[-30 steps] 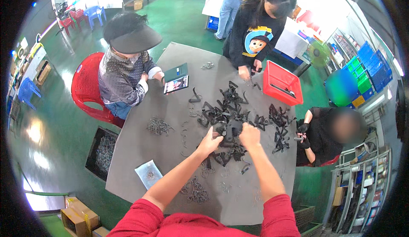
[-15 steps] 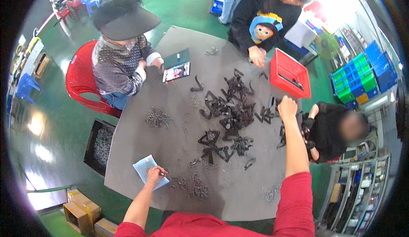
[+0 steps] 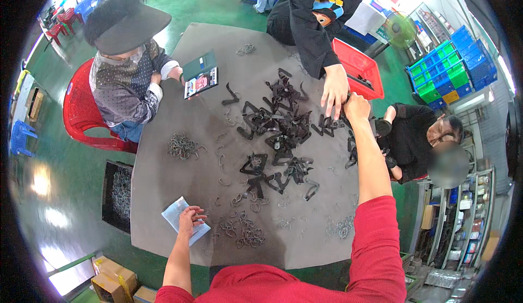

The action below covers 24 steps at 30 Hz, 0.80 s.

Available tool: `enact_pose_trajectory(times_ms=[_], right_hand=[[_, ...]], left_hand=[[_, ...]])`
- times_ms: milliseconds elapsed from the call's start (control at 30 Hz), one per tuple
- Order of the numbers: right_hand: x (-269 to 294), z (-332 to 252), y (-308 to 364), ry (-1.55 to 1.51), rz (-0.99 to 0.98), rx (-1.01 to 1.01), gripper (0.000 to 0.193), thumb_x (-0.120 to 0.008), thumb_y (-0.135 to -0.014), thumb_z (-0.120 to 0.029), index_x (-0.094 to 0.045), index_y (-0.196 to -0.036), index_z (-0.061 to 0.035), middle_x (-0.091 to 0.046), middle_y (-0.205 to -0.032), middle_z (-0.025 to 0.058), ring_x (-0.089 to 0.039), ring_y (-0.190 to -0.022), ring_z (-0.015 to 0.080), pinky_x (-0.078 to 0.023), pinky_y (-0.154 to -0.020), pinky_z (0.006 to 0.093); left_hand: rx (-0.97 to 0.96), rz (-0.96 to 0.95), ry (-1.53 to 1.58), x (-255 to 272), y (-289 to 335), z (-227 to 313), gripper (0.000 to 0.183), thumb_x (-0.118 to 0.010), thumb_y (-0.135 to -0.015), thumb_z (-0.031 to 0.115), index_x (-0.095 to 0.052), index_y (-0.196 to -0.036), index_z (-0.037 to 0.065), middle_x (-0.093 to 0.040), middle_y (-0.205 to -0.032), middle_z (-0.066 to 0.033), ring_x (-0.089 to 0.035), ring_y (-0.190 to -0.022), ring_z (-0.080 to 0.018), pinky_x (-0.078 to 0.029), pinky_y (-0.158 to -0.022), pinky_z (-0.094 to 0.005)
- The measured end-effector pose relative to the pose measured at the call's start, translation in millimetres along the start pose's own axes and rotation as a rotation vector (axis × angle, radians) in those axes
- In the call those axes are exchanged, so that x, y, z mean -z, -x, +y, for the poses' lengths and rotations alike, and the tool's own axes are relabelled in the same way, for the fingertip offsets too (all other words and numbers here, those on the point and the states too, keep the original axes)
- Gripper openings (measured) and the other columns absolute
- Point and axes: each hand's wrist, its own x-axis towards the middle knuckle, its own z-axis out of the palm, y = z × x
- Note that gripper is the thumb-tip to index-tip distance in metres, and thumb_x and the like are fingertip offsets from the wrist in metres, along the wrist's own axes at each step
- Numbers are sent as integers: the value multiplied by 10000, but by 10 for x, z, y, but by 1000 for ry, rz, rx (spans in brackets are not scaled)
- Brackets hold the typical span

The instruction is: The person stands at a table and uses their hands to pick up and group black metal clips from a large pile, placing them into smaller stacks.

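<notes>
Clearly, the relation that mattered lay at the far right of the table (image 3: 158, 183), where the right hand (image 3: 357, 108) was stretched out at full reach beside the red bin (image 3: 340, 46). Its fingers were bent, but I cannot tell whether they were closed on anything. A co-worker's hand (image 3: 334, 89) hung just to its left, fingers pointing down, the two almost meeting. Below that hand, to the left of the right hand and a little nearer the wearer, lay a small group of black straps (image 3: 326, 126). The main heap (image 3: 280, 120) of similar straps sat farther left, near the middle of the table; the right hand was the nearer one to it. The straps had no common long axis: they lay bent and crossed in every direction. Inside the bin, a long dark piece (image 3: 364, 82) slanted from upper left to lower right.

Meanwhile, the left hand (image 3: 189, 219) was well apart, over a pale blue sheet (image 3: 174, 209) whose long side ran from upper left to lower right. Its fingers were loosely curled, and whether they held anything small cannot be told. A pile of metal hooks (image 3: 249, 234) lay near it, off to its right.
</notes>
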Motion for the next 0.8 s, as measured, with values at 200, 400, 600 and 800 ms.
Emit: enact_pose_trajectory(times_ms=[200,400,600,800], right_hand=[[-131,21,71,-3,-15,72,178,-529,-725,-161,-568,-791,0,-613,-757,171,-621,-703,304,-499,-617,377],[-133,40,-33,233,236,211,198,-569,-709,-204,-559,-796,-25,-600,-714,122,-617,-666,286,-499,-582,385],[173,-134,-33,89,229,69,511,-603,-703,-177,-403,-1158,-60,-463,-1104,182,-555,-894,332,-486,-671,400],[-204,-857,936,-387,178,175,356,-534,-739,-153,-485,-1090,-117,-504,-1031,161,-508,-926,323,-444,-745,420]], left_hand=[[-11,17,-47,-48,24,19,210,-396,-801,122,-526,-941,37,-590,-900,-111,-621,-706,-232,-507,-560,-318],[-54,-21,-80,-30,7,6,233,-392,-807,130,-519,-972,27,-589,-911,-113,-612,-719,-221,-503,-569,-308],[2,22,-133,-64,-11,42,232,-377,-829,124,-513,-989,26,-585,-933,-113,-608,-737,-204,-496,-590,-296],[35,68,-297,-306,-19,-5,219,-384,-855,156,-527,-983,49,-591,-866,-77,-601,-726,-163,-479,-586,-268]])
